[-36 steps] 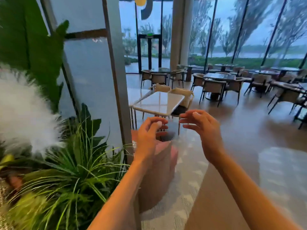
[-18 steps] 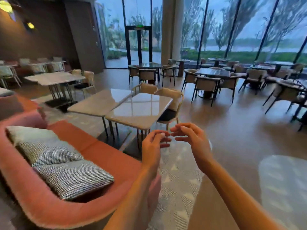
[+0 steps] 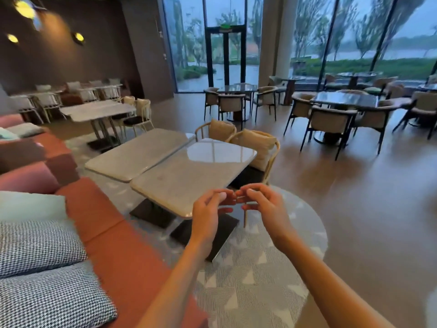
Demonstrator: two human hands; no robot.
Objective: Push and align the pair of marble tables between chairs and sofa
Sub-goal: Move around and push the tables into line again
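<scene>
Two pale marble tables stand side by side on dark bases: the near table (image 3: 189, 171) and the far table (image 3: 139, 153), with a narrow gap between them and their ends offset. An orange sofa (image 3: 113, 237) runs along their left. Two tan cushioned chairs (image 3: 257, 143) stand on their right. My left hand (image 3: 209, 214) and my right hand (image 3: 267, 209) hover in the air just before the near table's front corner, fingers curled, fingertips almost meeting, holding nothing and not touching the table.
Checked cushions (image 3: 40, 242) lie on the sofa. A patterned grey rug (image 3: 260, 275) covers the floor under me. Another pale table pair (image 3: 99, 110) stands farther left, dark tables with armchairs (image 3: 343, 100) to the right, by glass walls.
My view has swung left and forward, past a plant and partition, so the tables and sofa now fill the middle. Both hands stay raised together, now closer to the near table.
</scene>
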